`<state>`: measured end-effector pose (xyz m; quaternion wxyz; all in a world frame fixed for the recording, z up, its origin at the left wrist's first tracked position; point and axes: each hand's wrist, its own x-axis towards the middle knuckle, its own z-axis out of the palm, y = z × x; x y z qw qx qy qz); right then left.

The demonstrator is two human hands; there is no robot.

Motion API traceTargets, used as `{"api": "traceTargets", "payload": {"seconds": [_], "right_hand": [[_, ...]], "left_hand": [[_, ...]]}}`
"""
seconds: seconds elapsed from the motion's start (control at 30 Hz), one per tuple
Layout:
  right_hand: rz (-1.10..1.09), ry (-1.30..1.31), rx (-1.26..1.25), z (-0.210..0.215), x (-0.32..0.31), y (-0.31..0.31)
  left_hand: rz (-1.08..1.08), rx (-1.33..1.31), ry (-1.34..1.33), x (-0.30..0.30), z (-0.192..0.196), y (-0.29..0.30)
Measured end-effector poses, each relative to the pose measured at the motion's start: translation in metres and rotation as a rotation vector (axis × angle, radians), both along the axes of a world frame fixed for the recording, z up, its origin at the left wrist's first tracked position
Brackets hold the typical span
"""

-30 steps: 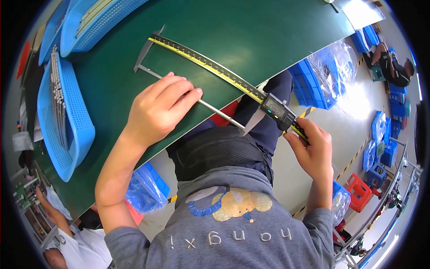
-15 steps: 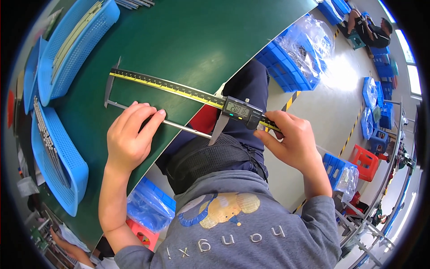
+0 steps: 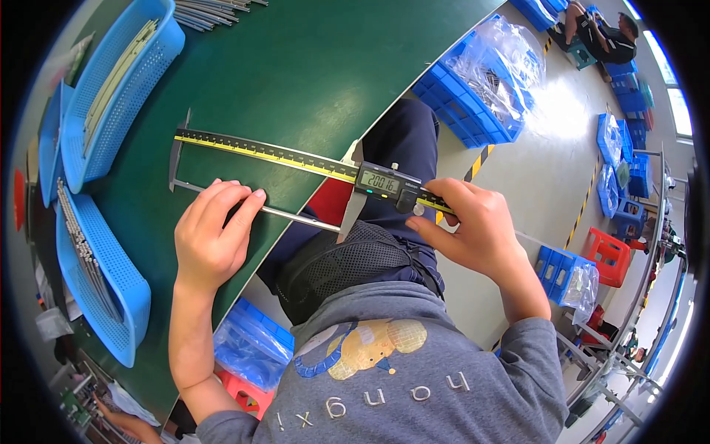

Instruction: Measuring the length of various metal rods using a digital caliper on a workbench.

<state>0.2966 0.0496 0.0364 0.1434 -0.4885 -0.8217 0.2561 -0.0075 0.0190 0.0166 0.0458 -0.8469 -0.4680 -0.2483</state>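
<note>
A long digital caliper [image 3: 266, 153] with a yellow-marked beam lies slantwise between my hands, its fixed jaw over the green table and its display unit above my lap. Between its jaws runs a thin metal rod [image 3: 299, 218], one end at each jaw. With fingers bent over the rod's middle, my left hand [image 3: 218, 233] grips it. My right hand [image 3: 473, 226] is closed around the caliper's right end, the thumb beside the small roller under the display unit.
Light-blue perforated baskets with thin rods [image 3: 103, 274] stand on the green table [image 3: 310, 66] at left. More metal rods [image 3: 211, 11] lie at its far edge. Right of the table are a blue crate [image 3: 473, 96] with plastic bags, a red stool [image 3: 606, 257] and a seated person [image 3: 606, 37].
The caliper, with the rod between its jaws, has shifted slightly left in view, and its fixed-jaw end sits a little lower. Both hands keep their grips.
</note>
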Motion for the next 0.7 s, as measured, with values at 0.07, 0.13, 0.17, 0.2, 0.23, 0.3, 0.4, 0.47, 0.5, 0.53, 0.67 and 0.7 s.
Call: {"api": "traceTargets", "payload": {"seconds": [0.07, 0.13, 0.17, 0.2, 0.23, 0.3, 0.4, 0.47, 0.5, 0.53, 0.67, 0.7], "right_hand": [[0.001, 0.011, 0.012, -0.001, 0.0, 0.0], [0.002, 0.021, 0.024, -0.001, 0.001, -0.001], [-0.001, 0.02, 0.02, -0.002, 0.002, -0.002], [-0.004, 0.019, 0.014, -0.002, 0.002, -0.002], [-0.004, 0.02, 0.014, -0.002, 0.002, -0.002], [0.002, 0.014, 0.017, -0.003, 0.001, -0.001], [0.027, -0.035, 0.062, -0.004, 0.0, 0.001], [0.027, -0.042, 0.071, -0.004, -0.001, 0.0], [0.029, -0.048, 0.08, -0.004, -0.002, 0.0], [0.027, -0.039, 0.098, -0.005, -0.002, 0.001], [0.074, -0.025, 0.133, -0.002, -0.004, 0.009], [0.107, -0.036, 0.12, -0.002, -0.006, 0.016]], "left_hand": [[0.0, 0.007, 0.003, 0.001, -0.001, -0.001], [0.001, 0.005, 0.004, 0.002, 0.0, -0.002], [0.002, 0.001, 0.004, 0.003, 0.0, -0.002], [0.001, 0.001, 0.004, 0.003, -0.001, -0.002], [0.003, 0.005, 0.005, 0.002, -0.002, -0.002], [0.004, 0.006, 0.006, 0.002, -0.003, -0.002], [0.002, -0.005, 0.006, -0.002, -0.002, -0.001], [0.01, -0.002, 0.008, -0.003, -0.002, -0.001], [0.006, 0.003, 0.011, -0.004, -0.001, -0.001], [0.008, 0.004, 0.022, -0.004, 0.001, 0.0], [0.012, 0.058, 0.165, -0.002, 0.005, -0.006], [0.022, 0.097, 0.16, -0.003, 0.005, -0.007]]}}
